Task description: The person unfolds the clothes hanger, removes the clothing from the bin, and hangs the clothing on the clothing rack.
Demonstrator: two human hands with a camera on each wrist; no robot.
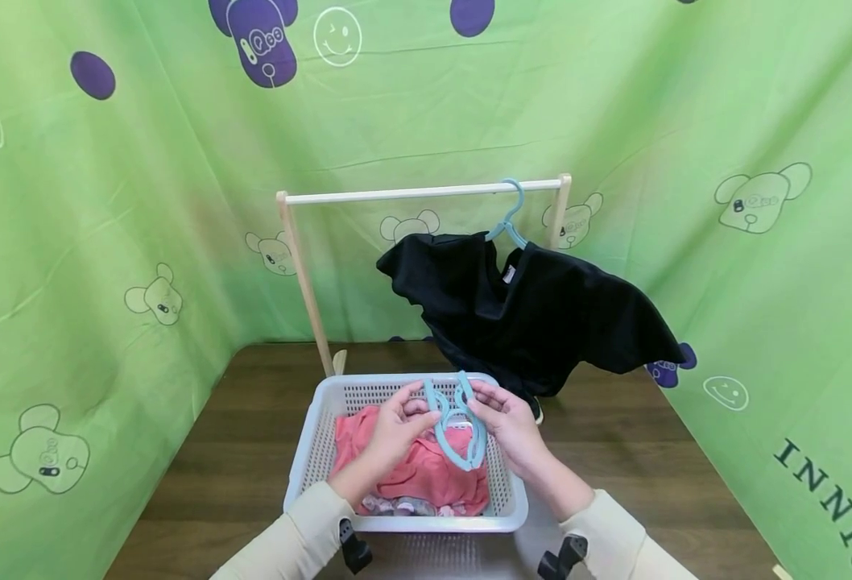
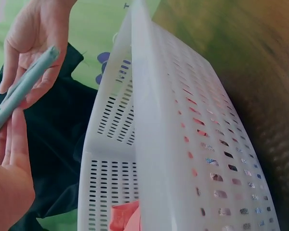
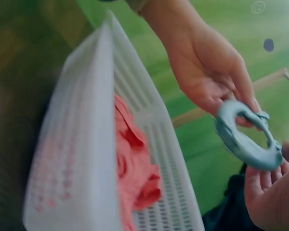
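A folded light-blue clothes hanger (image 1: 461,461) is held between both hands above a white basket (image 1: 303,451). My left hand (image 1: 397,431) pinches its left side with thumb and fingers. On the other side my right hand (image 1: 510,425) grips it the same way. In the right wrist view the hanger (image 3: 245,149) looks like a closed loop. The left wrist view shows it nearly edge-on. Coral-pink cloth (image 1: 411,471) lies in the basket below, with patterned pieces (image 1: 404,506) under it at the front.
Behind the basket stands a rack with a white bar (image 1: 397,194) and wooden posts (image 1: 303,282). A black garment (image 1: 542,314) hangs from its right end on a light-blue hanger (image 1: 510,217). Green printed cloth (image 1: 143,161) surrounds the brown wooden table (image 1: 216,451).
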